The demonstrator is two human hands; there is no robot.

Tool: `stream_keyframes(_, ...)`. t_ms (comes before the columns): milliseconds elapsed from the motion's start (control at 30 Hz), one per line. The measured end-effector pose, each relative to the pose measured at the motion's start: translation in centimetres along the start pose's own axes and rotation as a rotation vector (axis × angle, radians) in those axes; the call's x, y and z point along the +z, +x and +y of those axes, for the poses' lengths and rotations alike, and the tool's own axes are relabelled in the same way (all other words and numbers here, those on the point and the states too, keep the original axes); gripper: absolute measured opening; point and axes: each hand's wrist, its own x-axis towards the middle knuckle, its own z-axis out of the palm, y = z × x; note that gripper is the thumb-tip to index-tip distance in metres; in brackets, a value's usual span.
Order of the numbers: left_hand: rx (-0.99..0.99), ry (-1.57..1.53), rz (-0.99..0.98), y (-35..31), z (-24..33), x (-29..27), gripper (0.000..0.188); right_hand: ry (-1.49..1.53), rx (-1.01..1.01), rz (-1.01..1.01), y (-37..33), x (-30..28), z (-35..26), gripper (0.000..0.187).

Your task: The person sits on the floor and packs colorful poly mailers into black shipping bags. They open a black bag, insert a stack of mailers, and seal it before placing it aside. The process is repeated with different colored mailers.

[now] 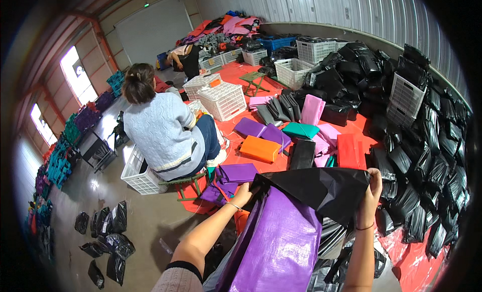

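Across my lap lies a large folded purple tarp-like sheet point(281, 237), creased and glossy. A black sheet or bag point(321, 189) is stretched over its far end, between my two hands. My left hand point(244, 195) grips the black piece's left corner, its fingers partly hidden behind the edge. With my right hand point(372, 185) I pinch the right end of the black piece, thumb and fingers closed on it. Beyond my hands are folded bundles: a purple one point(237, 172), an orange one point(259, 148), a black one point(302, 155) and a red one point(348, 151).
A seated co-worker point(160, 121) is ahead to the left on a low stool point(186, 184). White plastic crates point(222, 102) stand beyond. Black bags point(416, 191) pile up along the right. Several small black packages point(113, 242) lie on the floor at left.
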Motion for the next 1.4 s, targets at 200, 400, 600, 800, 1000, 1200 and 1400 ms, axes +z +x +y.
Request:
stream_keyframes(200, -0.032, 0.093, 0.074, 1.2, 4.4, -1.8, 0.021, -0.154, -0.134, -0.003, 0.8, -1.1, 1.6, 0.023)
stream_keyframes(400, -0.107, 0.162, -0.017, 3.4, 7.3, -3.7, 0.028, -0.213, -0.045, -0.043, 3.1, -2.6, 4.5, 0.017)
stream_keyframes(600, -0.335, -0.252, -0.307, 7.5, 12.3, -2.6, 0.022, -0.782, 0.048, -0.072, 7.9, -0.8, 11.7, 0.049)
stream_keyframes(800, -0.756, -0.788, 0.027, 12.8, 15.0, -0.7, 0.023, -0.997, -0.395, -0.09, 4.6, 5.2, 11.0, 0.068)
stream_keyframes(1000, -0.419, -0.93, 0.281, 16.2, 16.9, 3.5, 0.027, -0.61, 0.033, -0.769, 0.3, 12.0, 7.3, 0.107)
stream_keyframes(1200, -0.161, -0.809, 0.274, 21.1, 18.8, 4.0, 0.031, -0.494, 0.139, -0.439, 1.3, 13.9, 9.5, 0.081)
stream_keyframes(1400, -0.103, -1.034, 0.124, 19.2, 22.7, 0.4, 0.028, -0.543, -0.125, -0.168, 4.4, 11.6, 8.1, 0.023)
